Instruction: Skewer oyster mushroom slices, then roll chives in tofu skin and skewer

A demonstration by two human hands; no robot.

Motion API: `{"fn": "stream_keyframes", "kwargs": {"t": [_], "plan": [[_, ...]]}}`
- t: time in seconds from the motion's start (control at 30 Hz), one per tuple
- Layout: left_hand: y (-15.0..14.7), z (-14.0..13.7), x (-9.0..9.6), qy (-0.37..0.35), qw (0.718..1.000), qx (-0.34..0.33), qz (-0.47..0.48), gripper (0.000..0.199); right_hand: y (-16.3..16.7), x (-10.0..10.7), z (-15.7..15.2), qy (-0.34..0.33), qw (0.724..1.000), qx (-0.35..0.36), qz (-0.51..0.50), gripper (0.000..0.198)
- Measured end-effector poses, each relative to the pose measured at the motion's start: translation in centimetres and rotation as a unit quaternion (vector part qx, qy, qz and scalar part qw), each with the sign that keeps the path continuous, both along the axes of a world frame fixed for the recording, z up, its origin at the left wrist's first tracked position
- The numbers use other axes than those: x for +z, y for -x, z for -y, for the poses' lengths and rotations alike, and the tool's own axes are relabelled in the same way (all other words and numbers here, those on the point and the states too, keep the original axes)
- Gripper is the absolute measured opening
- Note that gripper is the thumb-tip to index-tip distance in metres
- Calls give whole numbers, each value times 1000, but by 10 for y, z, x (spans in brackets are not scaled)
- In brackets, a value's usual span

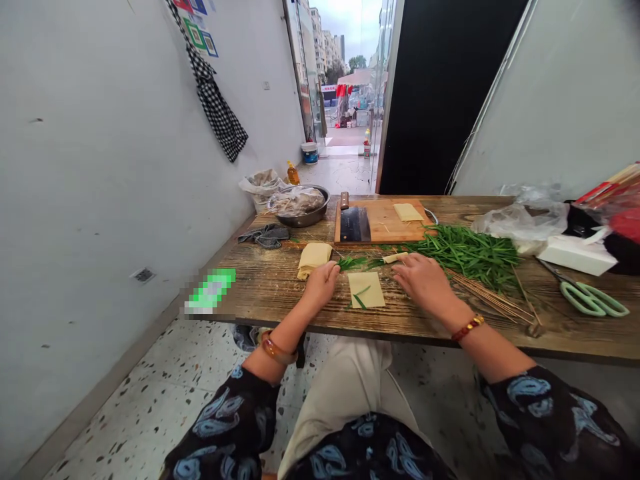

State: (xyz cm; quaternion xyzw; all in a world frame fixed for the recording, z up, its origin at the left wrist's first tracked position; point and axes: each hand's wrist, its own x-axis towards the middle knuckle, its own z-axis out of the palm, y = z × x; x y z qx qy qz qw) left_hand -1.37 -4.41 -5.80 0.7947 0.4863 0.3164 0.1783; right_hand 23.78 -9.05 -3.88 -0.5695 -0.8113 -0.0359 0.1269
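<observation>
My left hand (321,285) is closed, its fingertips pinching the near end of some long green leaves (352,262) on the wooden table. Beside it lies a stack of pale yellow tofu sheets (313,259). My right hand (423,283) has its thumb and finger at the right end of a small rolled tofu sheet (395,258), with green showing at the roll's left end. Between my hands, a single square tofu sheet (374,288) lies flat with a few green leaf pieces on it. The undersides of my right fingers are hidden.
A cutting board (390,227) at the back bears a cleaver (355,224) and a tofu sheet. To the right are a heap of green leaves (465,252), wooden skewers (487,293), scissors (593,299) and a tissue box (577,255). A metal bowl (305,219) stands back left.
</observation>
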Motion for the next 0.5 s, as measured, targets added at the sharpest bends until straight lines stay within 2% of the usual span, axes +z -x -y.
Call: {"fn": "stream_keyframes", "kwargs": {"t": [0.13,0.23,0.33,0.5], "plan": [[-1,0,2,11,999,8,45,31,41,-11,3,38,995,82,-41,26],[-1,2,3,17,998,9,52,30,60,-21,-1,52,993,85,-69,24],[2,4,1,21,998,12,52,30,60,-26,-7,62,989,89,-98,6],[1,6,1,28,998,13,58,29,50,-25,-10,71,979,86,-168,12]]}}
